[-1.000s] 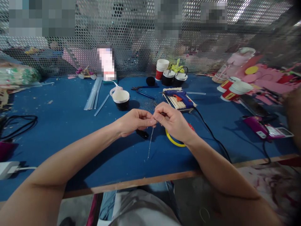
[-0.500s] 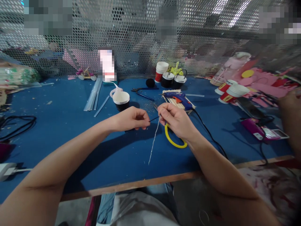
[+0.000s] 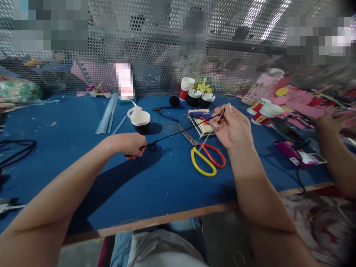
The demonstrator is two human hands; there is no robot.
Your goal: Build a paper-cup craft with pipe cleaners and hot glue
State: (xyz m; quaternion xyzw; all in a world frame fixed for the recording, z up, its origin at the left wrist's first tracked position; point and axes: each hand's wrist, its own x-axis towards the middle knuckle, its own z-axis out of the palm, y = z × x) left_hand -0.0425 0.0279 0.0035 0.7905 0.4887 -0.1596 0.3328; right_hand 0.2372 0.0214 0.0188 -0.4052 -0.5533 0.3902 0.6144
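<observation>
My left hand (image 3: 132, 145) is closed in a fist around one end of a black cord (image 3: 180, 132), low over the blue table. From there the cord runs taut up to the right, with a small loop in it close to the fist. At its other end, my right hand (image 3: 235, 124) pinches the cord together with a thin silvery string (image 3: 207, 138) that dangles down. Scissors (image 3: 190, 138) with one yellow and one red handle lie between my hands. Just beyond my left hand stands a black cup (image 3: 141, 128) with a white rim.
Behind my right hand, a blue glue gun (image 3: 200, 115) rests on a wooden stick rack (image 3: 205, 128). Blue-handled pliers (image 3: 170, 117), a black ball (image 3: 174, 101) and more cups (image 3: 194, 98) are farther back. At right are a purple device (image 3: 287, 150) and another person's hand (image 3: 330, 120).
My hands have moved apart, the left one leftward and the right one up and to the right. The cord between them is now stretched long, and the scissors are more fully in sight.
</observation>
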